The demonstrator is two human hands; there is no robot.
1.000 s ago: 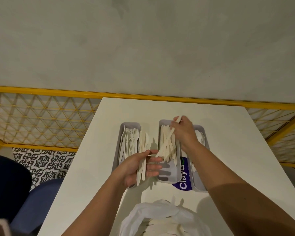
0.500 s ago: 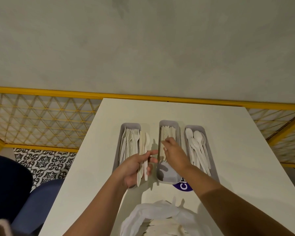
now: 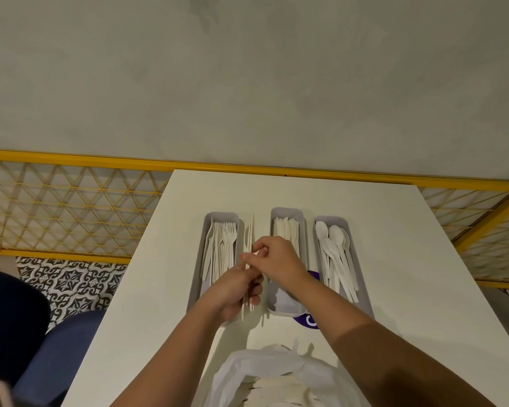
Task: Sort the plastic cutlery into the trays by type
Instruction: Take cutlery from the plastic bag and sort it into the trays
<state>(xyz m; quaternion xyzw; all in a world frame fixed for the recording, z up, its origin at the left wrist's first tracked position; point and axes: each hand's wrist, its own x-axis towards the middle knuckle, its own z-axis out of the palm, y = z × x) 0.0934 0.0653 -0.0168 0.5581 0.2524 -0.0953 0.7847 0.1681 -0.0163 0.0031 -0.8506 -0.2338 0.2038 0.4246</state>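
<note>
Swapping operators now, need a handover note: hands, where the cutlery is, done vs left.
Left hand: gripping a small bunch of white plastic cutlery pieces, upright between the left and middle trays.
Right hand: pinching one piece out of that bunch.
Done: left grey tray holds forks, middle grey tray knives, right grey tray spoons.
Left: sort the held bunch, then whatever remains in the white plastic bag at the near table edge.

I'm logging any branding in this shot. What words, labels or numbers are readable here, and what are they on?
"C": a single white letter on the purple round sticker on the table, showing below the middle tray; the rest is hidden under the trays, so the word cannot be read.
Nothing else carries text: the trays, the cutlery and the plastic bag are plain.
</note>
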